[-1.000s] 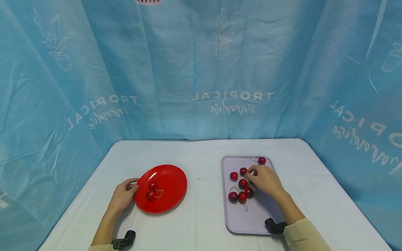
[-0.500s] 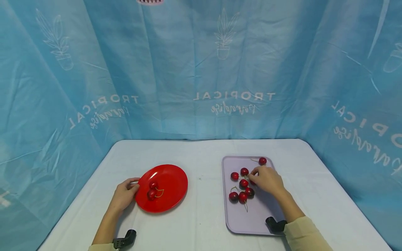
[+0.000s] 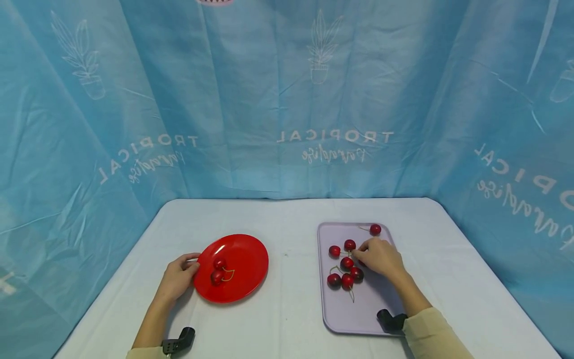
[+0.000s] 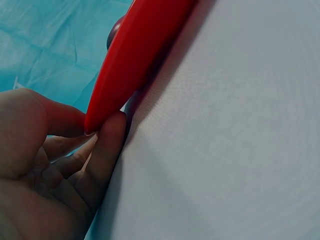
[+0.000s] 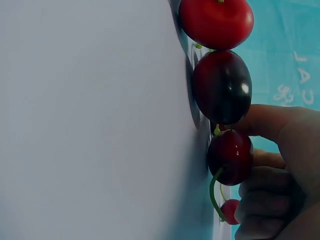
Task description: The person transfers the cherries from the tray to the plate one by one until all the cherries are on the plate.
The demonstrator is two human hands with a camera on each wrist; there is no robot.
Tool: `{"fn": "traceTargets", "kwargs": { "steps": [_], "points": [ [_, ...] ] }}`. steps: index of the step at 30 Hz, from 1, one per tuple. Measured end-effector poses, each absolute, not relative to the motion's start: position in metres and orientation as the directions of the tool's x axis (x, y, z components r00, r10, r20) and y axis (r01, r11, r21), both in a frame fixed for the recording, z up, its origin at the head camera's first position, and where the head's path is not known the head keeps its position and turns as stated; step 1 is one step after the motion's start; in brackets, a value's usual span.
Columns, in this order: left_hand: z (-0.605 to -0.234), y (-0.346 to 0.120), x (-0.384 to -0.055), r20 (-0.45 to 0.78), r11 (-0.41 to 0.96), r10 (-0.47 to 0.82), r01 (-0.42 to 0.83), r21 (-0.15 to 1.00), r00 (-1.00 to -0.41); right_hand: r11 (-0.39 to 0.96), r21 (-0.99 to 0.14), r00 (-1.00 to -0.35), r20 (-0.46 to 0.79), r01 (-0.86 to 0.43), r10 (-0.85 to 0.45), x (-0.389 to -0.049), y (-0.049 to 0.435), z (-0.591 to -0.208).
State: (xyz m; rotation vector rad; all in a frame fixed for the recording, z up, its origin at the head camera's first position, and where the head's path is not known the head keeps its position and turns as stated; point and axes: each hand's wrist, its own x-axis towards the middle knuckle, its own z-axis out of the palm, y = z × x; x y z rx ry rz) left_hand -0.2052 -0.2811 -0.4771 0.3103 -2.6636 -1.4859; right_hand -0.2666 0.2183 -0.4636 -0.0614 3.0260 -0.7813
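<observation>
My left hand [image 3: 176,280] pinches the near-left rim of a round red plate [image 3: 246,267], thumb above and fingers beneath. In the left wrist view the thumb [image 4: 67,119] presses at the plate's edge. Two cherries [image 3: 217,277] with joined-looking green stems lie on the plate. Over a lilac tray [image 3: 354,319], my right hand [image 3: 380,257] pinches at the green stems among several dark red cherries [image 3: 347,264]. In the right wrist view its fingertips are hidden behind a dark cherry [image 5: 222,87]; another cherry [image 5: 231,157] sits just in front of the curled fingers.
One cherry [image 3: 375,229] lies apart near the tray's far right corner. Plate and tray stand on a white-covered table [image 3: 291,299], with a gap of cloth between them. A blue printed curtain [image 3: 287,99] hangs behind and along both sides.
The right hand's fingertips dip slightly among the stems, and the cherry beside them shifts a little left. The left hand stays at the plate's rim.
</observation>
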Motion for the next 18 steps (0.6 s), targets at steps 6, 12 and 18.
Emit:
{"fn": "traceTargets", "kwargs": {
  "steps": [6,12,18],
  "points": [
    [-0.479,-0.279,-0.210,-0.032,0.516,-0.185,-0.125,0.848,-0.982,0.860,-0.510,-0.999,-0.035,0.034,0.019,-0.264,0.221,-0.464],
    [-0.480,-0.288,-0.200,-0.032,0.563,-0.204,-0.144,0.814,-0.978,0.846,-0.533,-0.999,-0.052,0.026,-0.002,-0.264,0.209,-0.468],
    [-0.478,-0.279,-0.207,-0.041,0.577,-0.172,-0.135,0.805,-0.984,0.838,-0.543,-0.998,-0.051,0.055,0.033,-0.261,0.216,-0.465]
  ]
}}
